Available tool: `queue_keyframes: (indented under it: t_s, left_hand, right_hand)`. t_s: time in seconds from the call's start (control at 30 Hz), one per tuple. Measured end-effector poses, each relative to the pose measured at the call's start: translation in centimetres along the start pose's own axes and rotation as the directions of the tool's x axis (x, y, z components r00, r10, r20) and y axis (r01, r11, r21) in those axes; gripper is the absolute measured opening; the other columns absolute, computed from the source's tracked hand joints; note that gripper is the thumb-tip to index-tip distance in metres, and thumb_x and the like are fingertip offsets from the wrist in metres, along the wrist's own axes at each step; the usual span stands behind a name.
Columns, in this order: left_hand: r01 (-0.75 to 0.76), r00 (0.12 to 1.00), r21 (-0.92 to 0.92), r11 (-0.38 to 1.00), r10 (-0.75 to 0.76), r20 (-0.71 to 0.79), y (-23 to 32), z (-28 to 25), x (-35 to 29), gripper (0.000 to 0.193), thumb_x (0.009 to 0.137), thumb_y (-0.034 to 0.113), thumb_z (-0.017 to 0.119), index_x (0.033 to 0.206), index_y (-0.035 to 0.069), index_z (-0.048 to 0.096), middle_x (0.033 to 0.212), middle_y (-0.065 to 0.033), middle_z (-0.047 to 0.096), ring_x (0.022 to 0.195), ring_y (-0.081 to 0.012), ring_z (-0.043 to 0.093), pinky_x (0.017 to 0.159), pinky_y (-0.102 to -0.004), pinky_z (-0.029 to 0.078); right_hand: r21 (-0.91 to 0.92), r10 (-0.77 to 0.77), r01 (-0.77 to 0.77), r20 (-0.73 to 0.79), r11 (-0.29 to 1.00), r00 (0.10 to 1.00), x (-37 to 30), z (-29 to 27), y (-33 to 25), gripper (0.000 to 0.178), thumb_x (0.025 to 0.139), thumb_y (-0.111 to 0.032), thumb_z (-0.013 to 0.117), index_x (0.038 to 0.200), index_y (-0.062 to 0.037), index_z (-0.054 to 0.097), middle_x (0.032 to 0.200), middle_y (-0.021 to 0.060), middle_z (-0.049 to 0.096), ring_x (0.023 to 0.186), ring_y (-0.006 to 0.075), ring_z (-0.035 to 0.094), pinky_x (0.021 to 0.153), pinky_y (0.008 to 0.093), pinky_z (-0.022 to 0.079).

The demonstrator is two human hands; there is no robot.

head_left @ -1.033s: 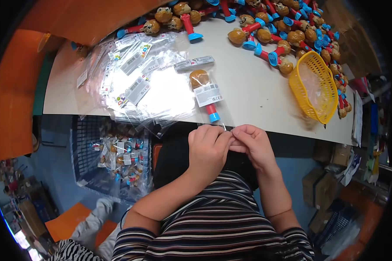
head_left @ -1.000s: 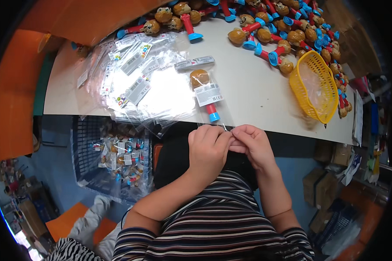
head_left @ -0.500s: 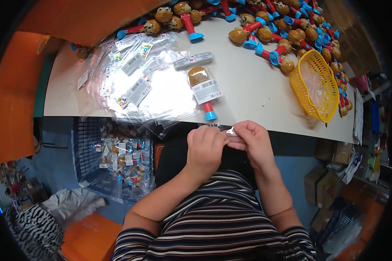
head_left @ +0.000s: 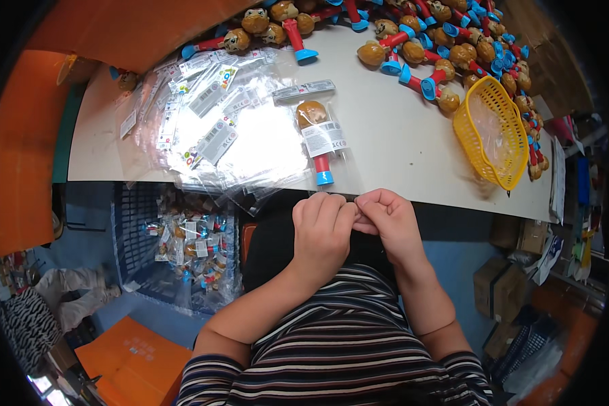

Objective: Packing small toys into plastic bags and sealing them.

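At the table's front edge, my left hand and my right hand are closed in a pinch, their fingertips meeting. They grip the open end of a clear plastic bag, which stretches away from me over the tabletop. Inside the bag lies a toy figure with a round brown head, a red stem and a blue foot. A white printed label covers its middle. Beyond the head lies a slim, pale printed packet; whether it is inside the bag, I cannot tell.
Flat clear bags spread over the left tabletop. Brown-headed toys are heaped along the back and right, beside a yellow basket. Below the table at left, a blue crate holds bagged toys. An orange surface stands lower left.
My right fingers have closed in tighter, and the shiny bit of bag between my hands has gone from sight. At lower left, grey and zebra-patterned cloth has shifted left, baring more orange surface.
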State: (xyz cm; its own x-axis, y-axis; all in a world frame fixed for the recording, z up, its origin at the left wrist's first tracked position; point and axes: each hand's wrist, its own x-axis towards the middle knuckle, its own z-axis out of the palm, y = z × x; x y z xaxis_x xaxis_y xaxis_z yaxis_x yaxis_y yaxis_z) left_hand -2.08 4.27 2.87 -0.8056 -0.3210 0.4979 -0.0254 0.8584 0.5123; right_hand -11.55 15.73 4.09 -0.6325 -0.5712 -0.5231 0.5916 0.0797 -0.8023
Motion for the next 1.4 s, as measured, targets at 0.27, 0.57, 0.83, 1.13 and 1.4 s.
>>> queue_keyframes:
  t_s: [0.27,0.57,0.83,1.13,1.4]
  left_hand:
    - [-0.039,0.997,-0.098,0.994,0.045,0.058,-1.0,-0.2,-0.1,0.015,0.076,0.009,0.071,0.089,0.007,0.064,0.092,-0.0075,0.059,0.093,-0.0284,0.057,0.082,-0.0408,0.04]
    - [0.393,0.918,-0.67,0.629,-0.312,0.245,-4.2,-3.6,-2.6,0.011,0.082,0.002,0.069,0.085,0.005,0.058,0.093,-0.0062,0.059,0.093,-0.022,0.058,0.085,-0.0331,0.045]
    - [0.247,0.679,-0.959,0.137,-0.731,0.071,-7.9,-9.0,0.7,0.012,0.1,0.013,0.058,0.106,0.003,0.059,0.098,-0.0047,0.061,0.091,-0.0124,0.056,0.087,-0.0297,0.046]
    - [0.267,0.961,-0.885,0.382,-0.031,0.276,7.2,10.0,20.6,0.016,0.086,0.013,0.074,0.092,-0.001,0.069,0.085,-0.0062,0.069,0.076,-0.0161,0.066,0.068,-0.0298,0.054]
    - [-0.387,0.915,-0.072,0.919,0.393,0.095,9.9,15.5,24.6,0.013,0.079,0.01,0.067,0.087,0.012,0.077,0.113,-0.0096,0.068,0.115,-0.0258,0.059,0.099,-0.0522,0.042]
  right_hand:
    - [-0.01,0.016,-0.017,-0.038,1.0,0.999,0.3,-0.1,0.4,0.014,0.098,-0.01,0.057,0.098,0.0028,0.062,0.088,0.011,0.07,0.078,0.0146,0.071,0.072,0.0263,0.06]
    - [-0.031,0.014,-0.016,-0.056,0.999,0.998,1.1,-0.6,-0.2,0.019,0.099,-0.015,0.058,0.102,0.0034,0.059,0.094,0.0161,0.072,0.084,0.019,0.072,0.073,0.0253,0.058]
    - [-0.08,-0.044,0.037,-0.077,0.996,0.996,0.9,-0.9,0.1,0.017,0.099,-0.015,0.059,0.101,0.002,0.061,0.096,0.0172,0.072,0.087,0.02,0.072,0.075,0.027,0.059]
    - [-0.108,-0.215,0.208,-0.059,0.972,0.975,1.2,-0.8,1.3,0.023,0.093,-0.015,0.067,0.104,0.0042,0.062,0.092,0.0107,0.072,0.085,0.0162,0.07,0.074,0.0271,0.056]
    - [-0.289,-0.317,0.279,-0.095,0.916,0.944,1.5,-1.1,1.6,0.021,0.089,-0.009,0.068,0.103,0.0063,0.066,0.086,0.0098,0.072,0.083,0.0135,0.067,0.073,0.0294,0.055]
